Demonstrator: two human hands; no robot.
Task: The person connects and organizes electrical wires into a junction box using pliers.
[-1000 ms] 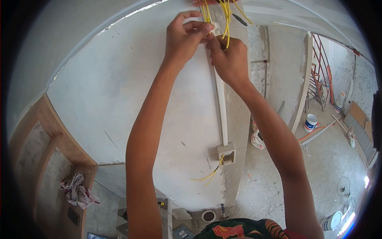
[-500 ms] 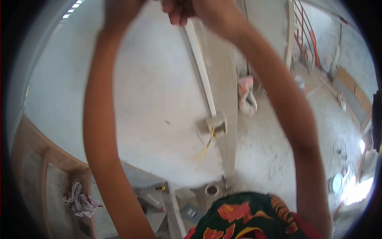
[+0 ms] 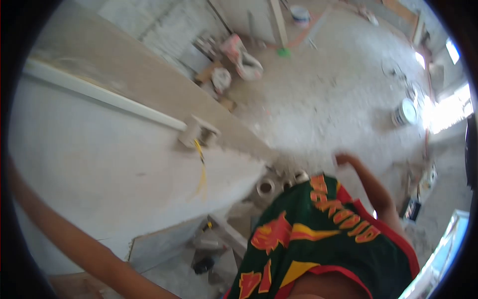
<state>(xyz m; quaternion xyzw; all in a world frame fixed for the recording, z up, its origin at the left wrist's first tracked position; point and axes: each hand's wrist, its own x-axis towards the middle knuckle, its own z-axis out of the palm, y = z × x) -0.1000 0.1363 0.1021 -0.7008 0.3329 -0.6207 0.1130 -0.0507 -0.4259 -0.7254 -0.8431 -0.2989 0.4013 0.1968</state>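
Observation:
My left forearm (image 3: 69,239) reaches to the left edge along the pale wall (image 3: 99,164), and the hand itself is outside the view. Beside my dark green jersey, my right hand (image 3: 343,159) hangs low over the floor. It is small and blurred, so its fingers and anything in them cannot be made out. On the wall, left of my body, a white conduit strip (image 3: 109,99) runs into a square electrical box (image 3: 191,132). Yellow wires (image 3: 201,167) hang out of that box.
Round pipe ends (image 3: 265,187) and rubble lie at the wall's foot. A white bucket (image 3: 404,113) stands on the concrete floor (image 3: 308,109) at right, another bucket (image 3: 299,16) farther back. A crumpled sack (image 3: 246,65) and boxes lean near the wall's end.
The view has swung toward the floor on the right. Both hands were raised close together at the top; now the right hand is down by my side and the left arm stretches out leftward.

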